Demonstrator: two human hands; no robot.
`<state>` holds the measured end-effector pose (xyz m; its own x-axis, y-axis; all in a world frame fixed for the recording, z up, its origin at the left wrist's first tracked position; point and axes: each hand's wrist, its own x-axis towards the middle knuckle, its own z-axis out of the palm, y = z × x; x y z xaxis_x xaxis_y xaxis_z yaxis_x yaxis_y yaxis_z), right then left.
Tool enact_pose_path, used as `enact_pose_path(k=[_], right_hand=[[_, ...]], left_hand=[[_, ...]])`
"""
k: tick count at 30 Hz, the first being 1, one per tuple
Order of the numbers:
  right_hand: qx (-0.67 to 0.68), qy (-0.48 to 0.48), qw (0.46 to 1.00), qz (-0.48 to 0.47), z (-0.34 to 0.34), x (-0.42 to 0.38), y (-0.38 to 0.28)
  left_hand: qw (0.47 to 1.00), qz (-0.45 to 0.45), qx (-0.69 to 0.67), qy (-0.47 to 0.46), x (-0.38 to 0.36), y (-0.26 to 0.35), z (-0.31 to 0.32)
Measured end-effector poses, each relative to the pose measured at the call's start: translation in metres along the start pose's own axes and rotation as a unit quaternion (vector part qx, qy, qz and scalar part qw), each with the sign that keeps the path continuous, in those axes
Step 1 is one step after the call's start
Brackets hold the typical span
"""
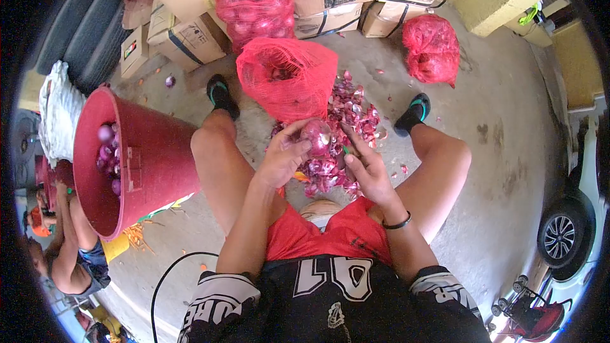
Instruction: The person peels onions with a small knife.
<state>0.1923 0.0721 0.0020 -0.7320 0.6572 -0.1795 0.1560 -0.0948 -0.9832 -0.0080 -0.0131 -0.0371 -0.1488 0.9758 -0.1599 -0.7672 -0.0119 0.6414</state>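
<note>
My left hand [284,154] is closed around a red onion [317,137], with its pale end facing my right hand. Close beside it, my right hand [367,166] is closed on a small knife [346,150] with a bit of green on it; most of the knife is hidden by the fingers. A heap of purple onion skins [349,111] lies on the floor under both hands and between my feet. Just beyond the hands stands an open red mesh sack [289,79] with onions inside.
At left, a big red tub [152,159] holds peeled onions, and another person [70,241] sits beyond it. Full mesh sacks [255,9] [432,49], cardboard boxes [190,38] and tires [73,25] line the back. A car wheel [560,234] and stroller [534,314] are at right.
</note>
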Motion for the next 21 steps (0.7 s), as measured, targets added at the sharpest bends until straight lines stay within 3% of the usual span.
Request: enact_pose_path(k=[6,9,13,21], right_hand=[[-0.123,-0.015,0.986,-0.115,0.007,0.003,-0.011],[-0.165,0.024,0.963,-0.213,0.005,0.008,0.005],[0.016,0.030,0.997,-0.067,0.002,0.006,0.012],[0.167,0.057,0.984,-0.024,0.002,0.008,0.011]], left_hand=[[1.000,-0.017,-0.004,0.013,-0.002,-0.001,0.001],[1.000,-0.022,0.004,0.017,-0.003,-0.003,-0.001],[1.000,-0.022,-0.008,0.005,-0.002,0.001,0.000],[0.997,-0.003,-0.069,-0.022,-0.003,-0.001,0.001]])
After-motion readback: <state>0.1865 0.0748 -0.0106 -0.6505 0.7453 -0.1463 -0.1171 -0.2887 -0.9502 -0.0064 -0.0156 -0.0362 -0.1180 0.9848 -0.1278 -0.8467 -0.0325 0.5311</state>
